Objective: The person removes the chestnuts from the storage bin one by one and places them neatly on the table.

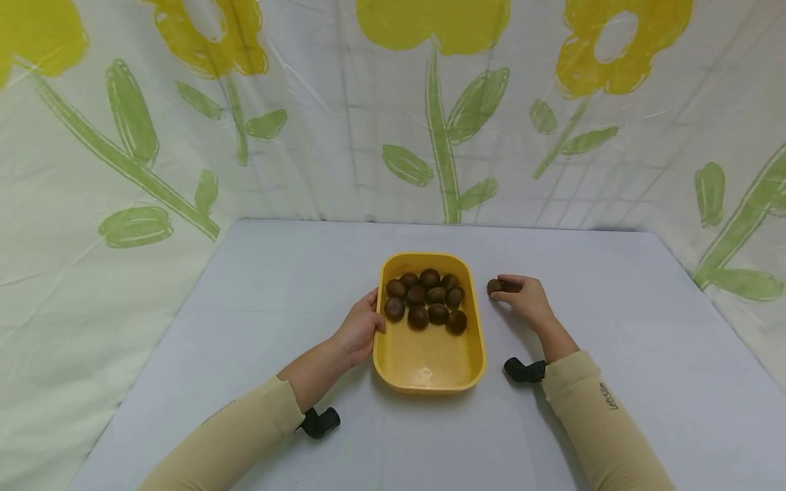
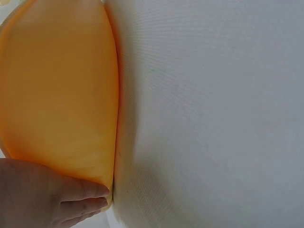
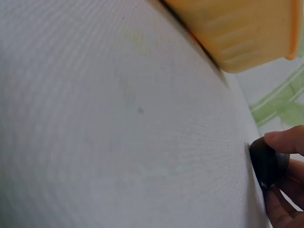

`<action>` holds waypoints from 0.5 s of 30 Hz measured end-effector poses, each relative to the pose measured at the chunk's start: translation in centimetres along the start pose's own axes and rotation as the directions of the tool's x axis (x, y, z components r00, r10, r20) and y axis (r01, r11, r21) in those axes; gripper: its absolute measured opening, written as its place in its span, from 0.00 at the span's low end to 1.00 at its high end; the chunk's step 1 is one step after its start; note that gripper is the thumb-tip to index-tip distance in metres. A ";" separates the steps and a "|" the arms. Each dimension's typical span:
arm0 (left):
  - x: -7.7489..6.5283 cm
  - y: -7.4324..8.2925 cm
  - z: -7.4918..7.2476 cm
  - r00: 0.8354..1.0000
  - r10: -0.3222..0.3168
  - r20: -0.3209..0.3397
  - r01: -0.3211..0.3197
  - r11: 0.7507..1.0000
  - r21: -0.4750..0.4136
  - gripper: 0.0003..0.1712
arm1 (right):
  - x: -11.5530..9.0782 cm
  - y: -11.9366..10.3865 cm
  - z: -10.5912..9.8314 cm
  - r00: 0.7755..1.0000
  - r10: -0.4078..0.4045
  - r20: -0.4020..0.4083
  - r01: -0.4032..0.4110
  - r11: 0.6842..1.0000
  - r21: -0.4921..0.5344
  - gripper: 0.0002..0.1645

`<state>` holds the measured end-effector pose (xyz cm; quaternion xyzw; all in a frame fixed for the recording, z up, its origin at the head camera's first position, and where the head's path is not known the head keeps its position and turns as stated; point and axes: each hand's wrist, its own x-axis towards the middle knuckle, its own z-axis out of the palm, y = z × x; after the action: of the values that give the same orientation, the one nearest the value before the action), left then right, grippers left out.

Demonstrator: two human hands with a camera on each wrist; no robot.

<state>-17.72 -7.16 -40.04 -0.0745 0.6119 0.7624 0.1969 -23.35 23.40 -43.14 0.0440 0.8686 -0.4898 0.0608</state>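
Observation:
A yellow plastic tray (image 1: 426, 361) sits mid-table, holding several round dark brown fruits (image 1: 418, 317) in its far half. My left hand (image 1: 360, 329) grips the tray's left side, thumb over the rim; in the left wrist view its fingers (image 2: 83, 206) lie along the outer wall. To the right of the tray, my right hand (image 1: 524, 300) holds a round dark brown fruit (image 1: 495, 287) between thumb and fingers, low at the tabletop. More dark brown shows behind it within the grip, partly hidden by the fingers. The right wrist view shows the held fruit (image 3: 265, 162) close up.
The table (image 1: 288, 273) has a pale cloth cover. Behind it hangs a white sheet (image 1: 319, 136) printed with yellow flowers and green leaves. A black wrist device (image 1: 321, 423) sits under the left sleeve, another black device (image 1: 524, 370) at the right cuff.

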 end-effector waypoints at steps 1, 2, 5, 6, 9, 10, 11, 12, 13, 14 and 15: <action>0.0 0.0 0.0 1.000 0.002 0.000 -0.002 1.000 0.001 0.49 | 0.0 0.0 -0.1 1.000 0.001 -0.002 -0.001 1.000 0.005 0.33; -0.1 0.1 0.1 1.000 0.005 0.003 -0.005 1.000 0.001 0.50 | -0.1 -0.1 -0.2 1.000 0.004 -0.002 -0.004 1.000 0.008 0.33; -0.1 0.1 0.1 1.000 0.015 0.016 -0.015 1.000 0.003 0.50 | -0.1 -0.3 -0.6 1.000 0.024 0.001 -0.024 1.000 0.017 0.33; -0.1 0.1 0.1 1.000 0.015 0.016 -0.015 1.000 0.002 0.51 | -0.1 -0.4 -0.8 0.999 0.033 0.004 -0.033 0.999 0.022 0.33; -0.1 0.1 0.0 1.000 0.016 0.023 -0.016 1.000 0.004 0.51 | 0.0 -0.7 -1.5 0.998 0.059 0.018 -0.060 0.996 0.059 0.34; -0.1 0.0 0.0 1.000 0.015 0.023 -0.016 1.000 0.004 0.51 | 0.0 -1.0 -1.7 0.998 0.063 0.024 -0.065 0.995 0.077 0.35; 0.0 0.0 0.0 1.000 0.015 0.023 -0.015 1.000 0.003 0.51 | 0.0 -1.3 -1.8 0.997 0.066 0.031 -0.068 0.993 0.095 0.36; 0.0 0.0 0.0 1.000 0.015 0.023 -0.015 1.000 0.002 0.51 | 0.0 -1.6 -2.0 0.997 0.064 0.037 -0.068 0.991 0.111 0.36; 0.0 0.0 0.0 1.000 0.016 0.023 -0.016 1.000 0.002 0.51 | -0.1 -2.0 -2.2 0.997 0.061 0.046 -0.066 0.990 0.127 0.37; -0.1 0.0 0.0 1.000 0.016 0.022 -0.016 1.000 0.002 0.51 | -0.1 -2.4 -2.4 0.997 0.056 0.054 -0.063 0.988 0.138 0.37; 0.0 0.0 0.0 1.000 0.016 0.021 -0.016 1.000 0.002 0.51 | -0.1 -2.7 -2.5 0.997 0.050 0.064 -0.059 0.987 0.148 0.38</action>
<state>-17.69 -7.19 -40.00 -0.0616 0.6113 0.7640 0.1973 -23.74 24.11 -39.53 0.0572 0.8257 -0.5528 0.0968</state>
